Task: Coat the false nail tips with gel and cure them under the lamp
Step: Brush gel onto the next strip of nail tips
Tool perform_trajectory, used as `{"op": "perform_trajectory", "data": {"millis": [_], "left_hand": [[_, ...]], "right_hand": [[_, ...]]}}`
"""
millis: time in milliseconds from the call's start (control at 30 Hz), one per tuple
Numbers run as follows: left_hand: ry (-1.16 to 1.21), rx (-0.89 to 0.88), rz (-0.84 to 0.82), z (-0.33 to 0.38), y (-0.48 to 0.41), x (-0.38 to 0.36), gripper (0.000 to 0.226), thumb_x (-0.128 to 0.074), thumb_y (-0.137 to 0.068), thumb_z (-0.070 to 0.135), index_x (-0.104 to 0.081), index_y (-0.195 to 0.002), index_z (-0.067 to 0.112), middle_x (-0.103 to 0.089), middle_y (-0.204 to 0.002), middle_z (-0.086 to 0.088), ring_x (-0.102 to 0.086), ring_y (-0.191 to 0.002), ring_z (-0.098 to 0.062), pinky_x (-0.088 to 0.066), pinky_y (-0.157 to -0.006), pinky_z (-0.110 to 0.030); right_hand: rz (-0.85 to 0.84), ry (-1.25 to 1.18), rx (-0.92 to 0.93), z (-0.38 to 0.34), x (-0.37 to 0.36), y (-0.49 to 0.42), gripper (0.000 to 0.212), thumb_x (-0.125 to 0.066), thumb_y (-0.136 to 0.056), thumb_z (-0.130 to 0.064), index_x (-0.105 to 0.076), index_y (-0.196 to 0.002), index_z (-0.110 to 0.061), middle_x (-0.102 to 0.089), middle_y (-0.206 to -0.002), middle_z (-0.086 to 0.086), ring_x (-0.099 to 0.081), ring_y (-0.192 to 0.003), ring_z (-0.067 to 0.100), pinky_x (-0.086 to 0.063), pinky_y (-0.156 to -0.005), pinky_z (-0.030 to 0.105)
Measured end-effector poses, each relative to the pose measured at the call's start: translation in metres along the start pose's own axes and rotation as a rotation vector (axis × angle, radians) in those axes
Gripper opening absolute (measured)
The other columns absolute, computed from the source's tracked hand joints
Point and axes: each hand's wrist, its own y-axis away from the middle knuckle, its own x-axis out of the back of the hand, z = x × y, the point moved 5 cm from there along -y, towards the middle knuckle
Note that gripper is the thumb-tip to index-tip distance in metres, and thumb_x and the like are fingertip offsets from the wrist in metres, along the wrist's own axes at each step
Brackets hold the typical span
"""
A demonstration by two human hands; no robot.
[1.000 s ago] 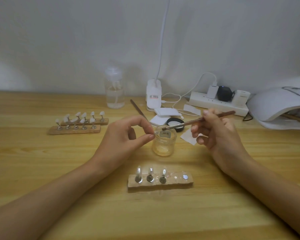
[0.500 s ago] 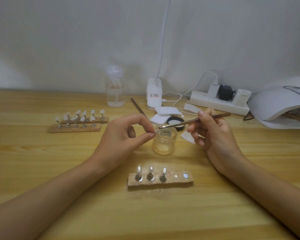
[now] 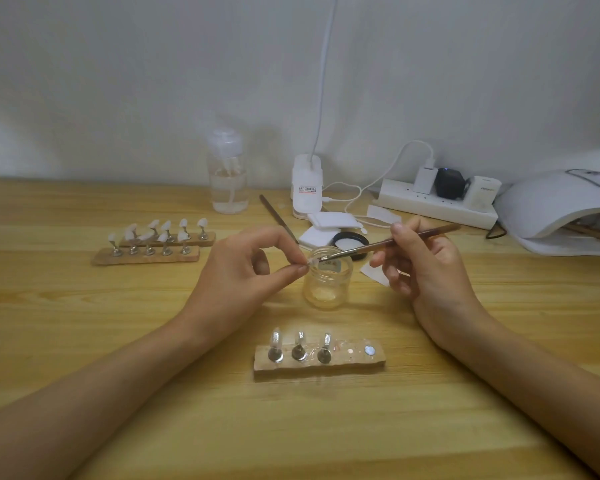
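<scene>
With the left hand (image 3: 243, 271) pinching the tip (image 3: 311, 262) between its fingers (image 3: 293, 271) over the jar (image 3: 328, 282) and the right hand (image 3: 426, 268) gripping the brush (image 3: 388, 242), bristles touching it, the stroke likely wants light, even pressure so gel spreads thin.

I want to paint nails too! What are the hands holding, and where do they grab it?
Left hand pinches a clear nail tip by one end, thumb and forefinger. Right hand holds the brush near mid-handle.
</scene>
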Motion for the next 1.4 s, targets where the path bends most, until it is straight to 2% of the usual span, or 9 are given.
{"op": "perform_trajectory", "data": {"millis": [200, 400, 500, 600, 767, 933, 1133, 1267, 1400], "left_hand": [[0.024, 0.031, 0.003, -0.003, 0.000, 0.000, 0.016, -0.080, -0.080, 0.015, -0.068, -0.075, 0.024, -0.057, -0.065, 0.023, -0.036, -0.049, -0.007, -0.030, -0.050, -0.010], [0.058, 0.072, -0.014, -0.003, 0.000, -0.001, 0.014, -0.079, -0.080, 0.013, -0.068, -0.076, 0.020, -0.068, -0.085, 0.013, -0.041, -0.050, -0.009, -0.036, -0.052, -0.013], [0.078, 0.120, -0.026, -0.004, 0.000, -0.003, 0.014, -0.079, -0.080, 0.011, -0.067, -0.075, 0.017, -0.070, -0.085, 0.011, -0.041, -0.047, -0.005, -0.035, -0.050, -0.014], [0.103, 0.165, -0.026, -0.006, 0.000, -0.003, 0.013, -0.079, -0.080, 0.010, -0.067, -0.075, 0.014, -0.071, -0.084, 0.008, -0.041, -0.046, -0.005, -0.035, -0.049, -0.016], [0.109, 0.206, -0.034, -0.006, -0.001, -0.003, 0.012, -0.079, -0.080, 0.011, -0.068, -0.076, 0.013, -0.071, -0.086, -0.009, -0.040, -0.047, -0.008, -0.033, -0.047, -0.018], [0.098, 0.230, -0.040, -0.005, -0.001, -0.003, 0.012, -0.079, -0.080, 0.014, -0.068, -0.075, 0.015, -0.067, -0.086, -0.027, -0.040, -0.049, -0.011, -0.032, -0.049, -0.022], [0.098, 0.226, -0.044, -0.004, -0.001, -0.003, 0.012, -0.079, -0.080, 0.014, -0.068, -0.075, 0.014, -0.068, -0.086, -0.024, -0.040, -0.049, -0.010, -0.032, -0.048, -0.020], [0.092, 0.223, -0.043, -0.005, -0.001, -0.003, 0.012, -0.079, -0.080, 0.015, -0.068, -0.074, 0.017, -0.066, -0.086, -0.026, -0.040, -0.048, -0.010, -0.032, -0.047, -0.018], [0.082, 0.205, -0.045, -0.005, -0.001, -0.003, 0.014, -0.079, -0.080, 0.015, -0.068, -0.073, 0.018, -0.068, -0.086, -0.024, -0.040, -0.047, -0.008, -0.033, -0.047, -0.017]], "right_hand": [[-0.058, -0.019, 0.030, -0.001, -0.004, 0.000, 0.024, -0.055, -0.095, -0.031, -0.054, -0.071, -0.025, -0.070, -0.070, 0.007, -0.049, -0.046, 0.010, -0.033, -0.039, 0.015], [-0.009, -0.035, 0.035, 0.000, 0.003, -0.001, 0.024, -0.051, -0.100, -0.025, -0.050, -0.077, -0.018, -0.069, -0.068, 0.006, -0.048, -0.046, 0.009, -0.033, -0.038, 0.015], [-0.047, -0.014, 0.051, -0.001, -0.002, 0.000, 0.022, -0.053, -0.097, -0.028, -0.051, -0.077, -0.020, -0.070, -0.070, 0.008, -0.049, -0.047, 0.010, -0.034, -0.039, 0.015], [0.008, 0.010, 0.038, 0.000, 0.002, 0.000, 0.024, -0.051, -0.101, -0.022, -0.049, -0.077, -0.018, -0.069, -0.068, 0.008, -0.048, -0.046, 0.010, -0.033, -0.038, 0.015], [-0.063, -0.045, 0.083, -0.003, -0.003, 0.001, 0.022, -0.055, -0.095, -0.030, -0.055, -0.073, -0.026, -0.070, -0.072, 0.010, -0.049, -0.048, 0.011, -0.034, -0.039, 0.016], [0.016, 0.015, 0.057, 0.000, 0.003, 0.000, 0.024, -0.050, -0.102, -0.021, -0.048, -0.078, -0.018, -0.070, -0.070, 0.010, -0.047, -0.046, 0.010, -0.033, -0.038, 0.015], [-0.053, 0.003, 0.097, -0.004, -0.004, 0.002, 0.020, -0.055, -0.094, -0.030, -0.049, -0.079, -0.018, -0.070, -0.070, 0.010, -0.049, -0.047, 0.010, -0.033, -0.039, 0.015], [0.022, 0.054, 0.062, -0.003, 0.002, 0.003, 0.021, -0.053, -0.100, -0.023, -0.050, -0.080, -0.017, -0.070, -0.068, 0.008, -0.049, -0.047, 0.011, -0.034, -0.040, 0.016], [0.111, 0.019, 0.082, -0.008, 0.012, 0.004, 0.033, -0.051, -0.102, -0.019, -0.054, -0.070, -0.027, -0.063, -0.060, 0.001, -0.050, -0.050, 0.012, -0.034, -0.040, 0.016]]}}
